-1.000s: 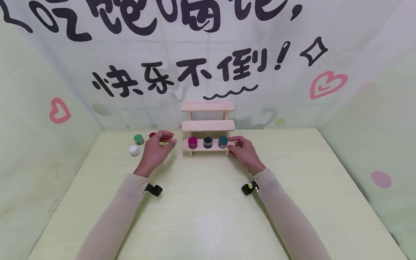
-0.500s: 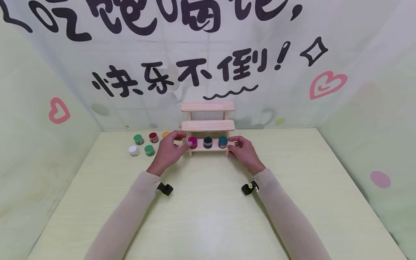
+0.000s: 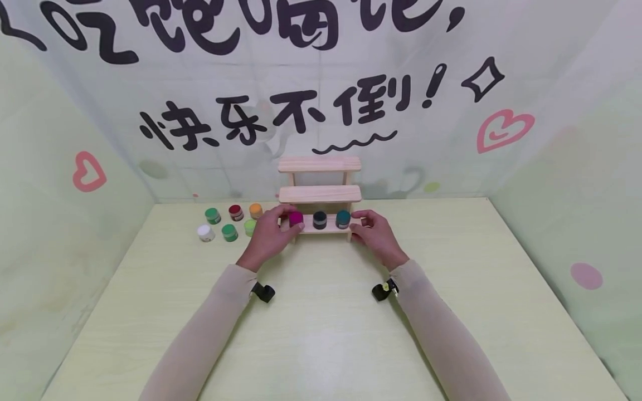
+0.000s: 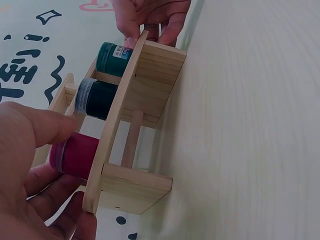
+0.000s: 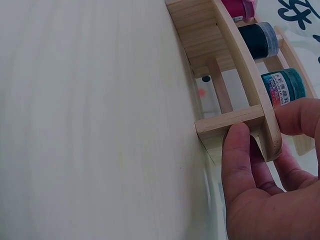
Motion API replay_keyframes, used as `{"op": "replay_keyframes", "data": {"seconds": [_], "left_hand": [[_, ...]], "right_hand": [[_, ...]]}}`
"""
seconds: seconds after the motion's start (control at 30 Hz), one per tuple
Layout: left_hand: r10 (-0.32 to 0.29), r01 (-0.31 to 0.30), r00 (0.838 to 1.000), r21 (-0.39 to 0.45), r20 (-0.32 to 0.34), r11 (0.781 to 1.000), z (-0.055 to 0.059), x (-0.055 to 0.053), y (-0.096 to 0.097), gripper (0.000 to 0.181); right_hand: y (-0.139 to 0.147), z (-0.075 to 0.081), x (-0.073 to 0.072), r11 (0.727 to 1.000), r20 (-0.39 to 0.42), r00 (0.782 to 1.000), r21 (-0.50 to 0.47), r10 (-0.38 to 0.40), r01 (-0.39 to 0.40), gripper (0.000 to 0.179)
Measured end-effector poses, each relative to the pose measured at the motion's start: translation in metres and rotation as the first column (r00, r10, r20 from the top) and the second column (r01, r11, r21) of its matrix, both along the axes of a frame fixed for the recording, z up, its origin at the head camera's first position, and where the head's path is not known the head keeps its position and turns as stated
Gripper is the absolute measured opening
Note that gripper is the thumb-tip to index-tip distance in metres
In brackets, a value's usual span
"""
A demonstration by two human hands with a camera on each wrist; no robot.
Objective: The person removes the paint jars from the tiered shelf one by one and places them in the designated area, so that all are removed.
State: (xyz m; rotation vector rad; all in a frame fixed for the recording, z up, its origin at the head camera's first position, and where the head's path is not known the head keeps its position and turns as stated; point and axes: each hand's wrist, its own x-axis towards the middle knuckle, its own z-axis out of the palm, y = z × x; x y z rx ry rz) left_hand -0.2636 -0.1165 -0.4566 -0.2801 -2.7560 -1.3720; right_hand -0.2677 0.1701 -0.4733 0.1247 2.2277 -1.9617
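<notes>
A pale wooden table (image 3: pixel 321 323) runs back to a whitish back wall (image 3: pixel 241 175) with bold black writing (image 3: pixel 300 114); pale green side walls stand left (image 3: pixel 40 223) and right (image 3: pixel 582 184), and pink hearts (image 3: pixel 482 142) show. A three-step wooden stand (image 3: pixel 320 194) is on the table near the back wall. On its lowest step sit a magenta jar (image 3: pixel 296 218), a dark jar (image 3: pixel 320 221) and a teal jar (image 3: pixel 343 220). The left hand (image 3: pixel 270 235) curls thumb and fingers round the magenta jar; the right hand (image 3: pixel 378 236) pinches the stand's right end. White (image 3: pixel 205 233), green (image 3: pixel 229 232), red (image 3: pixel 236 212), orange (image 3: pixel 256 210) and light-green (image 3: pixel 249 227) jars are on the table's left back part.
</notes>
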Motion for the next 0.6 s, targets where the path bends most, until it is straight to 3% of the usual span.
{"op": "replay_keyframes", "data": {"seconds": [0.6], "left_hand": [[-0.002,0.002,0.999,0.011,0.047,1.0,0.004,0.008,-0.014,0.047]], "right_hand": [[-0.001,0.001,0.002,1.0,-0.002,1.0,-0.014,-0.006,0.006,0.033]]}}
